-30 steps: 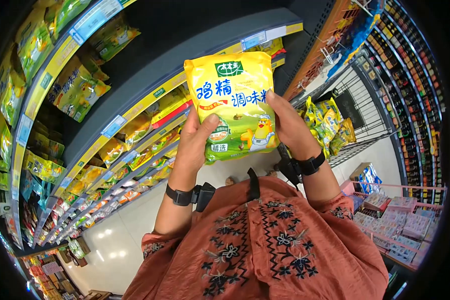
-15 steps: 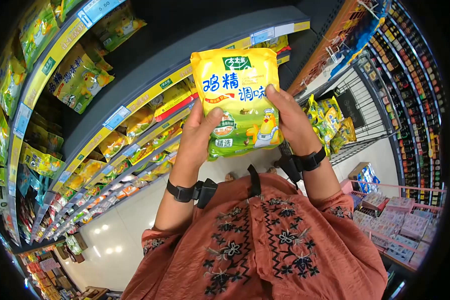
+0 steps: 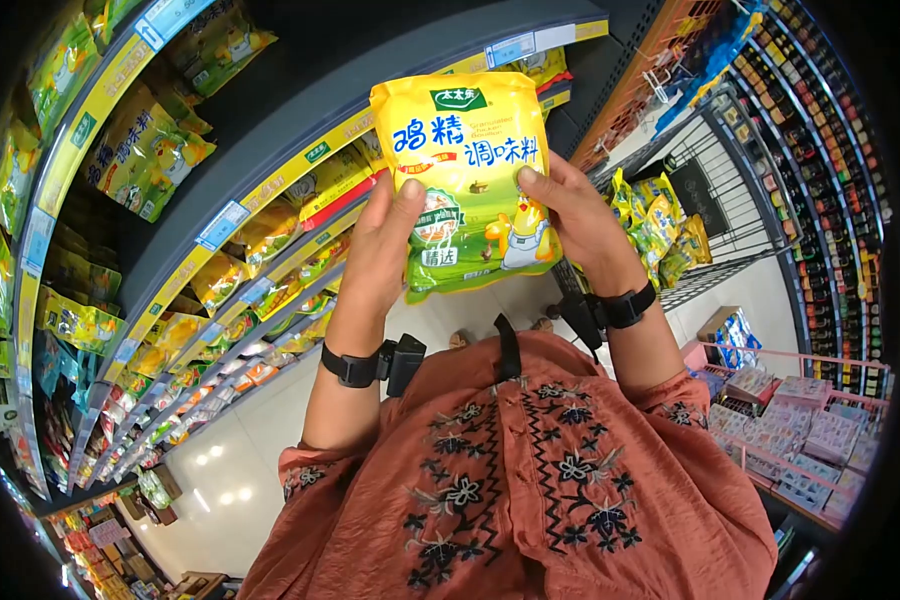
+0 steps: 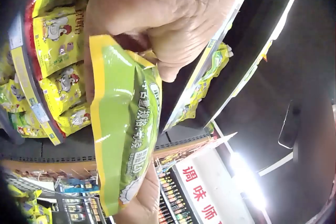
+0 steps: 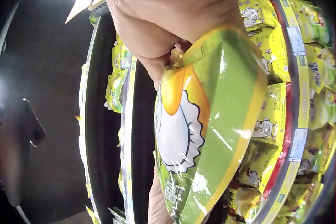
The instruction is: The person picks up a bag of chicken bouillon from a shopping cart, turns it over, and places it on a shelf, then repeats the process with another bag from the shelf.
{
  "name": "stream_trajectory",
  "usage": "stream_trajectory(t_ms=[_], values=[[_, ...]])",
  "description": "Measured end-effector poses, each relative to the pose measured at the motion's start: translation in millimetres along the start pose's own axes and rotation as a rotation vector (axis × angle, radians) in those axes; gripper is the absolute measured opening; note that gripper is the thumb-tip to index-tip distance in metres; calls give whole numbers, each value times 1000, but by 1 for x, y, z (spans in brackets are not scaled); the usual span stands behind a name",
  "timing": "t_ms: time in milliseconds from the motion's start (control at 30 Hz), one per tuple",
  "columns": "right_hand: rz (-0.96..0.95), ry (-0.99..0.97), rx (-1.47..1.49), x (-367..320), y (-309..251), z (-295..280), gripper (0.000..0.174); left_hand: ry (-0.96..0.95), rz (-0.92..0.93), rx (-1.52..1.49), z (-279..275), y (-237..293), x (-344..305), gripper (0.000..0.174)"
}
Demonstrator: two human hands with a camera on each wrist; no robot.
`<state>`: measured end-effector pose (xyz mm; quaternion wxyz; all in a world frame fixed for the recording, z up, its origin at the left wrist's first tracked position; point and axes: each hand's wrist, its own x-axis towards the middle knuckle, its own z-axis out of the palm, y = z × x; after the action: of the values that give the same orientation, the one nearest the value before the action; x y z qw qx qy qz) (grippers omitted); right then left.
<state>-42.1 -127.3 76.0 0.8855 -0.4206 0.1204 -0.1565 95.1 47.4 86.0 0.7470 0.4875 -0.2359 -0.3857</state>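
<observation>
A yellow and green bag of chicken bouillon (image 3: 478,215), with a cartoon chicken on its front, is held up before the body in the head view, printed side toward me. My left hand (image 3: 378,245) grips its left edge, thumb on the front. At the right edge my right hand (image 3: 588,225) does the same, its thumb just under the blue lettering. In the left wrist view the bag's green side (image 4: 118,129) hangs below the left hand (image 4: 173,14). The right wrist view shows the bag's bulging side (image 5: 226,108) under the right hand (image 5: 173,8).
Shelves (image 3: 320,155) with price labels and similar bags (image 3: 150,150) curve along the left. To the right stands a shopping cart (image 3: 715,280) with several yellow-green bags (image 3: 660,235) inside. A pink-railed bin of small packs (image 3: 800,430) is at lower right, before racks of jars (image 3: 820,180).
Both hands have raised the bag a little in the head view. The right thumb has slid off the end of the blue lettering, and the left thumb sits slightly higher on the front.
</observation>
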Motion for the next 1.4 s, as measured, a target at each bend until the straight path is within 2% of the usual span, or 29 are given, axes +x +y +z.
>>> stream_trajectory(t_ms=[133,267,467,567,667,800,1167,1400], values=[[-52,21,6,-3,-3,-3,47,52,-15,192,-14,-4,-2,46],[-95,-10,29,-6,-13,-11,48,107,-117,381,-15,-2,-17,37],[-135,10,34,-9,-13,-11,47,55,44,391,-18,-15,-28,26],[-128,10,39,-9,-11,-10,47,77,17,424,-11,-9,-30,25],[-134,14,33,-10,-10,-5,45,120,170,704,-11,-11,-33,25],[-123,25,12,-10,-7,-2,44,162,250,783,-11,-11,-37,24],[-111,24,55,-10,-4,5,42,204,286,574,-14,-14,-41,24],[-101,29,47,-9,-3,8,43,189,177,481,-16,-10,-43,28]])
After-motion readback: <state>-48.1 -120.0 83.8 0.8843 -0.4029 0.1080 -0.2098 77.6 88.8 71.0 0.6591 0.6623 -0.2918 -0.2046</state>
